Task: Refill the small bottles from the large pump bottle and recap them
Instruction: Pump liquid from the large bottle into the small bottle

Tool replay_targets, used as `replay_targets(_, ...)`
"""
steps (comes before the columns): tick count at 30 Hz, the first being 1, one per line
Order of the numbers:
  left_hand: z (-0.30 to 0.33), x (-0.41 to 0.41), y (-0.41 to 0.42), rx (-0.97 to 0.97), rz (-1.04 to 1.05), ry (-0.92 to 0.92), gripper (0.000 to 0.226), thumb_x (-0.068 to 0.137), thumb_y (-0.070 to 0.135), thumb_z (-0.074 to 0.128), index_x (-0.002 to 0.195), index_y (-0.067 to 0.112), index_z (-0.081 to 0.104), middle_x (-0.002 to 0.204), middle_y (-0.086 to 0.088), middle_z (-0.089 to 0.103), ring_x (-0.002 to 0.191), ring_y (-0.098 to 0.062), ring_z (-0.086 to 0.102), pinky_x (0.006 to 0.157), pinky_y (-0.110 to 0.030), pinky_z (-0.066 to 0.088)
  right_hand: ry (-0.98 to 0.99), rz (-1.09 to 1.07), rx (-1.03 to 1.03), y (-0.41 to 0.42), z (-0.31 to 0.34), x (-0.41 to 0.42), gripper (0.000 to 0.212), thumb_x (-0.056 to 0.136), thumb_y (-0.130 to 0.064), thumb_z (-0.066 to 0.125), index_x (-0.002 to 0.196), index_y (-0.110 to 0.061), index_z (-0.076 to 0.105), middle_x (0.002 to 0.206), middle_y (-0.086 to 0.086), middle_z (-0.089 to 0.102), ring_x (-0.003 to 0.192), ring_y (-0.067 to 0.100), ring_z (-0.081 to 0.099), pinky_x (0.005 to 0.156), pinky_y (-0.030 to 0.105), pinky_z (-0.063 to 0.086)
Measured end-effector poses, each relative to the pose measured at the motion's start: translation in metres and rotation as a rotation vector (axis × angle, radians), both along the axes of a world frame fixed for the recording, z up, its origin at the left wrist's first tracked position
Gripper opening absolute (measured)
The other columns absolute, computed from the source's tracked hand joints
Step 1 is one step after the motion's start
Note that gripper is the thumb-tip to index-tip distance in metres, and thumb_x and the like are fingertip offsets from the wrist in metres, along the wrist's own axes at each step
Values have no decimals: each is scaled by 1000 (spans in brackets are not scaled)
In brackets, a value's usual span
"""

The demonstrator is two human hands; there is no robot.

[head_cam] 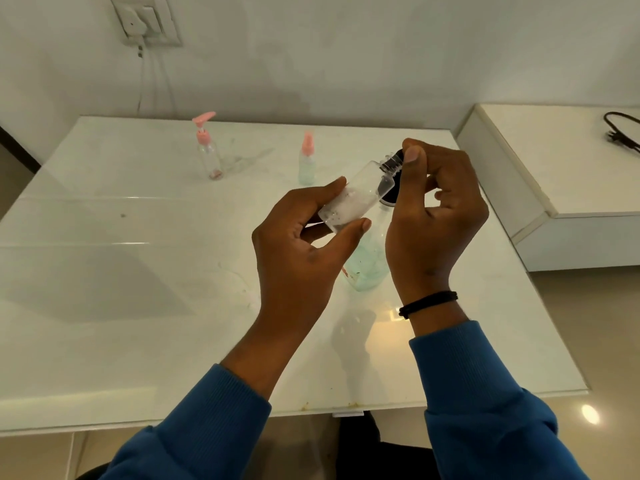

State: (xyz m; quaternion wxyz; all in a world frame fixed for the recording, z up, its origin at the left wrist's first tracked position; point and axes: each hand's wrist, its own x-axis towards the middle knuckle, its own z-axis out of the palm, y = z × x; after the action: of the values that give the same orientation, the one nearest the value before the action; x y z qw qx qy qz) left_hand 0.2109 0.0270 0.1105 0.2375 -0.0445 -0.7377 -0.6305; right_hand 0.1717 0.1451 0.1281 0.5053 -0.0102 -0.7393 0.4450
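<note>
So there's a white glossy table (104, 306) with two little pink-topped bottles standing at the far side: a clear pump bottle (207, 150) on the left and a greenish spray bottle (307, 161) a bit to the right of it, well apart. A wall socket (145, 20) with a cable hanging down sits up on the far wall, and a white cabinet (554, 188) stands off to the right. The hands block most of a larger bottle with pale green liquid (367, 268) standing on the table right under them. Held above it is a small clear bottle (353, 195), tilted, neck pointing far-right, with white stuff inside. The left hand (298, 251) pinches its base between thumb and fingers, and the right hand (436, 209) has fingers curled round the black cap (393, 161) at the threaded neck.
</note>
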Motion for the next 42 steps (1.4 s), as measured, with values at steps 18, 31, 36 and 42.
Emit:
replay_targets(18,1,0,0,-2,-2,-2,44,82,24,84,122,13,69,121,0,71,108,-14,69,86,-23,60,-2,8,-27,-2,-1,2,12,99,-13,61,95,-14,72,92,-6,70,79,14,64,64,22,48)
replay_targets(31,0,1,0,-12,-7,7,46,81,24,84,122,12,69,120,0,71,109,-12,69,84,-20,59,-26,11,-58,-3,-5,3,14,100,-16,60,95,-12,73,93,-3,72,79,18,65,63,24,47)
replay_targets(36,2,1,0,12,-9,6,43,81,26,83,121,19,68,120,4,70,108,-7,68,84,-16,57,-22,14,-31,-1,6,1,14,99,-17,60,93,-16,73,91,-10,69,78,19,64,64,23,46)
replay_targets(42,2,0,0,-2,-12,10,44,81,23,84,122,14,69,121,1,70,110,-12,69,84,-18,58,-8,-2,-35,-2,-2,2,14,100,-18,60,95,-14,73,92,-4,71,78,17,64,64,20,45)
